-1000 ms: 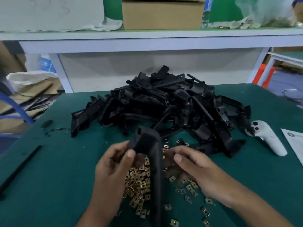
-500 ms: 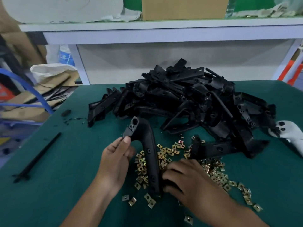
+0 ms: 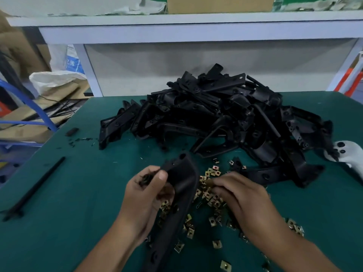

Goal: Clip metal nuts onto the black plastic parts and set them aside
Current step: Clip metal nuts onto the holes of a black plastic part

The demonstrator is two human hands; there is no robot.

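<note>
My left hand grips a long curved black plastic part near its upper end, thumb on its face; the part runs down towards me above the table. My right hand rests palm down on the scatter of brass-coloured metal nuts, fingertips curled into them beside the part. Whether a nut is pinched between its fingers is hidden. A big pile of black plastic parts lies beyond both hands.
The green table carries a thin black rod at the left and a white controller at the right edge. A white shelf with a cardboard box stands behind. Bags and cardboard lie off the left side.
My left hand lifted and turned the black part, showing its smooth back. My right hand left the part's lower end and moved up onto the nuts.
</note>
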